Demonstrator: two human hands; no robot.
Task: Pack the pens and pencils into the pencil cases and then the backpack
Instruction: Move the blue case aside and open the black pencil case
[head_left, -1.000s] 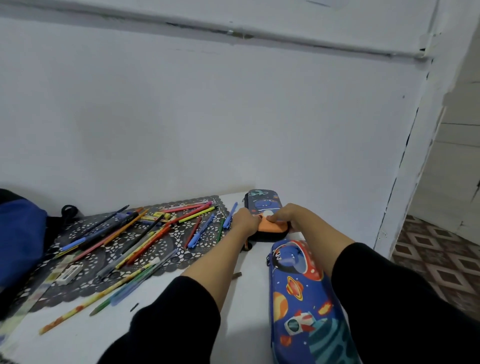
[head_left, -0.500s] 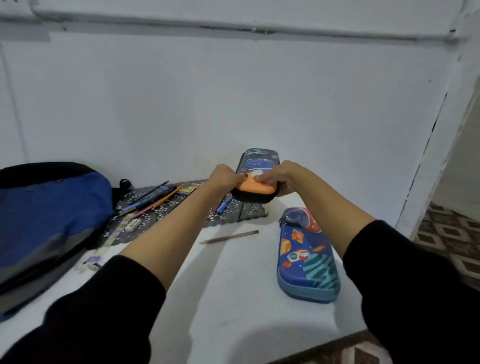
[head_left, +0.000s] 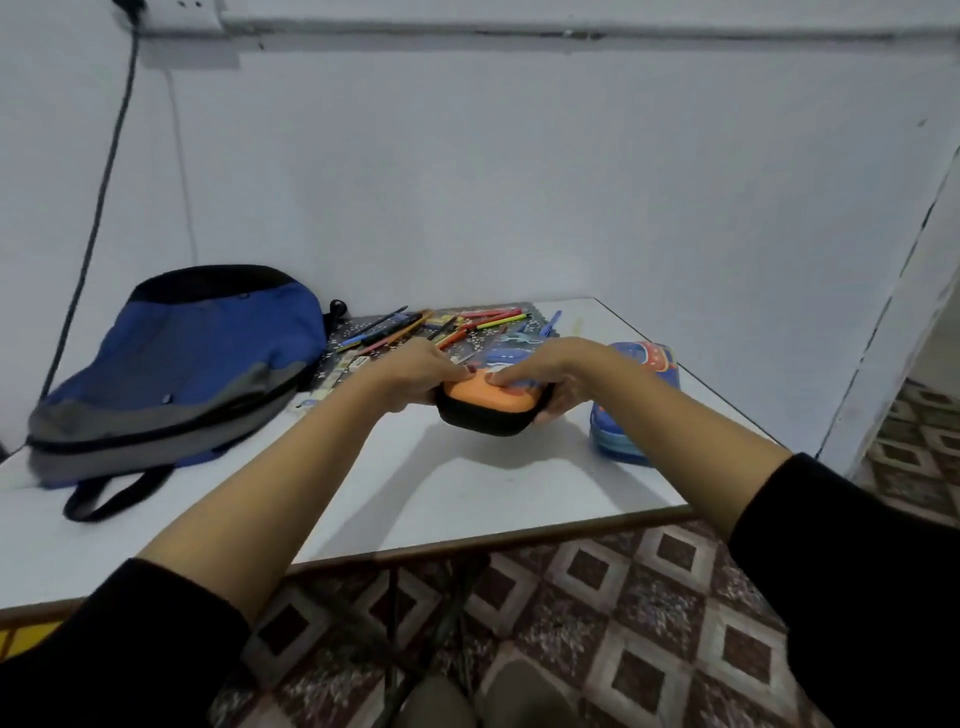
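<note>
Opening seems the step: left hand (head_left: 415, 371) and right hand (head_left: 553, 376) clasp the orange pencil case (head_left: 488, 410) over the table (head_left: 467, 493); next, unzip it.

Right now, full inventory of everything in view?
orange-black pencil case: one, orange and black, gripped between both hands over table centre.
space-print pencil case: one, blue, on table, right side, partly behind right forearm.
backpack: one, blue, grey and black, lying on table, left.
pens and pencils: many, mixed colours, on mat at table's back.
mat: one, dark patterned, under the pens.
table: one, white.
cable: one, black, on wall, left.
floor tiles: brown patterned, below.
left hand: grips case's left end.
right hand: grips case's right end, fingers on top.
</note>
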